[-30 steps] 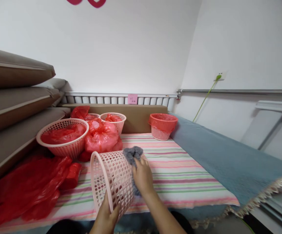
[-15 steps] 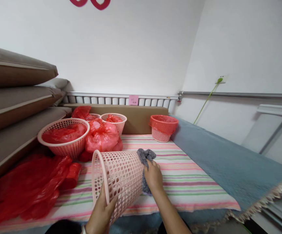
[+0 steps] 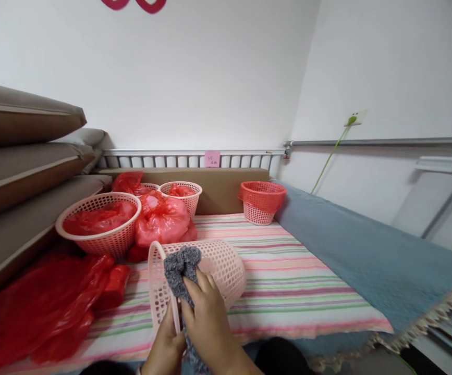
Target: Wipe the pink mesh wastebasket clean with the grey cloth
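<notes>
A pink perforated plastic basket (image 3: 226, 265) lies on its side in front of me, its rim facing left. My left hand (image 3: 167, 338) grips the near part of that rim, thumb outside and fingers inside. A grey fluffy cloth (image 3: 182, 265) is in my right hand (image 3: 206, 312), which presses it on the basket's outer wall just behind the rim. The cloth's lower end hangs down between my two hands. Part of the basket's lower side is hidden behind my hands.
Pink baskets with red plastic bags (image 3: 100, 219) stand at the left and back, beside a filled red bag (image 3: 163, 219). Loose red bags (image 3: 41, 307) lie front left. A red-lined basket (image 3: 260, 203) stands back right on the striped cloth (image 3: 288, 281). Grey cushions (image 3: 26, 161) are stacked at left.
My right hand has moved left with the grey cloth, from the basket's base end to near its rim. My left hand still holds the rim.
</notes>
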Motion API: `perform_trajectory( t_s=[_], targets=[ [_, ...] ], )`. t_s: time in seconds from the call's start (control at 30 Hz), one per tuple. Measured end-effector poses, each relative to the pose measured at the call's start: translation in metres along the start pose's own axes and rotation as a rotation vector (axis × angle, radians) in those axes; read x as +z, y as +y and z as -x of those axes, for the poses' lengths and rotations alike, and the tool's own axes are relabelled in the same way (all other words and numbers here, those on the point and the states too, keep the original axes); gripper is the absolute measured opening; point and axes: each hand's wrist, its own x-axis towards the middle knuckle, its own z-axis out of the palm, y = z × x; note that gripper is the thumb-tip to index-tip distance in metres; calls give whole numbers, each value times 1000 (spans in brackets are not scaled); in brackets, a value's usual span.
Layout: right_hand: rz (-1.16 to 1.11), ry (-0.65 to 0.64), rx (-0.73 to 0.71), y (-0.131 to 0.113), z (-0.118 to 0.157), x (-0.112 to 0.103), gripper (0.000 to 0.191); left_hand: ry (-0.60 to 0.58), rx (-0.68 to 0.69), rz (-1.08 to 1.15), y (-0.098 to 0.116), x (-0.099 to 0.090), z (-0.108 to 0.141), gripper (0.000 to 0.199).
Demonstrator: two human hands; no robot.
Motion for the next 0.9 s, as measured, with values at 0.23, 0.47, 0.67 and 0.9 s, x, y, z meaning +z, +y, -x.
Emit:
perform_trajectory(
  t_s=[0.23, 0.47, 0.67, 0.9],
  targets=[
    [254, 69, 73, 79, -20, -14, 46, -200, 0, 71, -29, 24, -32, 62],
    [435, 147, 477, 213, -44, -34, 35, -153, -8, 105, -66, 22, -54, 93],
    [440, 168, 412, 239, -54, -28, 36, -118, -9, 101, -68, 28, -64, 95],
    [325, 233, 292, 229, -55, -14, 34, -162, -6, 124, -81, 50, -77, 79]
  ],
)
